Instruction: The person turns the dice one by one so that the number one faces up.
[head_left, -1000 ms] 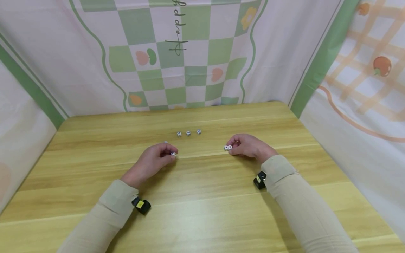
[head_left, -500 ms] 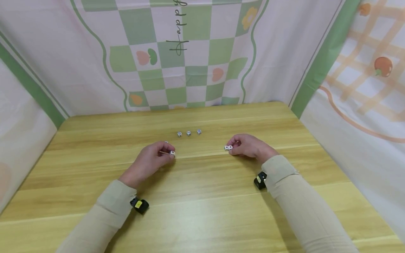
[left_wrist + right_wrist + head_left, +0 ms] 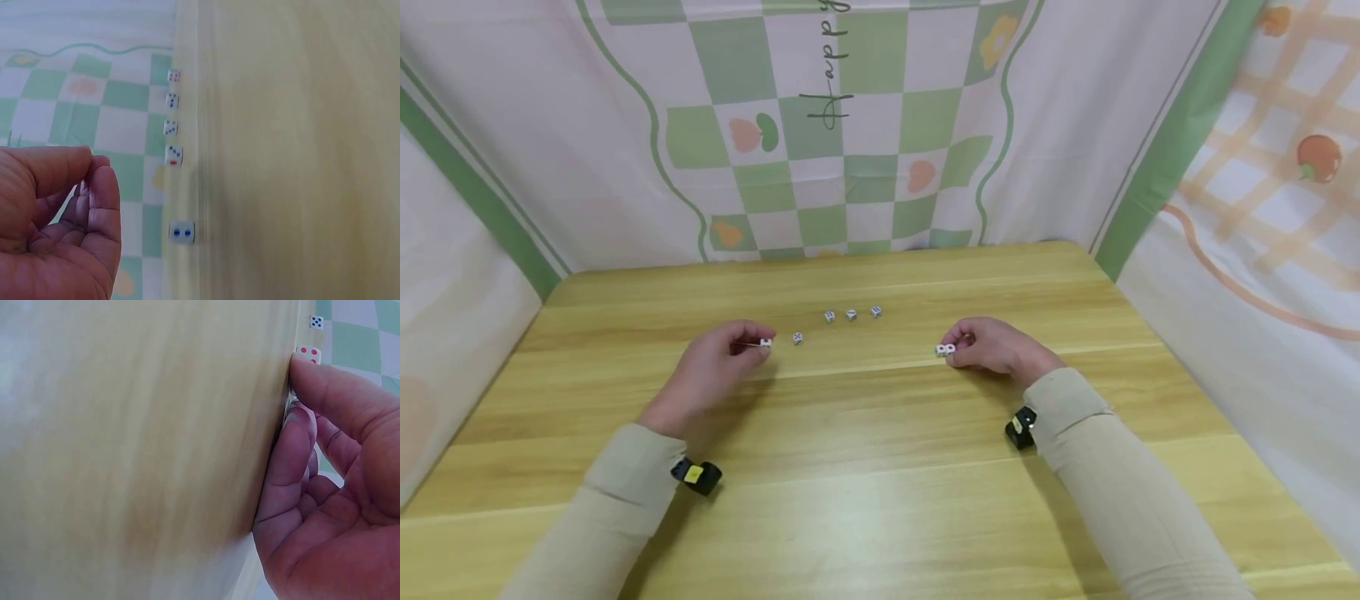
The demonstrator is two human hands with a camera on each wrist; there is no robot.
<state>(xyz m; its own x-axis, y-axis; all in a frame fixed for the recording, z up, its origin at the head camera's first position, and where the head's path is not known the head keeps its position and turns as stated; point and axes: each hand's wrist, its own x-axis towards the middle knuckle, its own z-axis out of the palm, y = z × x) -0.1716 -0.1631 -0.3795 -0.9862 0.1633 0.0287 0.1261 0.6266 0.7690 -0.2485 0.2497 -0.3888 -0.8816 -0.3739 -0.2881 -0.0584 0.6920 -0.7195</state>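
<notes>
**Left hand (image 3: pixel 707 367) and right hand (image 3: pixel 992 346) both pinching!**

The left is gripping a small die (image 3: pixel 765 342), a loose die (image 3: pixel 797 338) sitting just right of its fingertips. The right is holding paired dice (image 3: pixel 951 349); three more dice (image 3: pixel 851 315) are lying farther off between the hands. Light fingertips are probably paying best here, sparing neighbours a knock. In the wrist views, fingers are hiding the left's die, and the right thumb is partly covering a red-pipped die (image 3: pixel 308 352).

Beige sleeves (image 3: pixel 1138 500), wide cuffs (image 3: pixel 1063 402), black wrist cameras (image 3: pixel 708 481) with yellow patches (image 3: pixel 693 473).
</notes>
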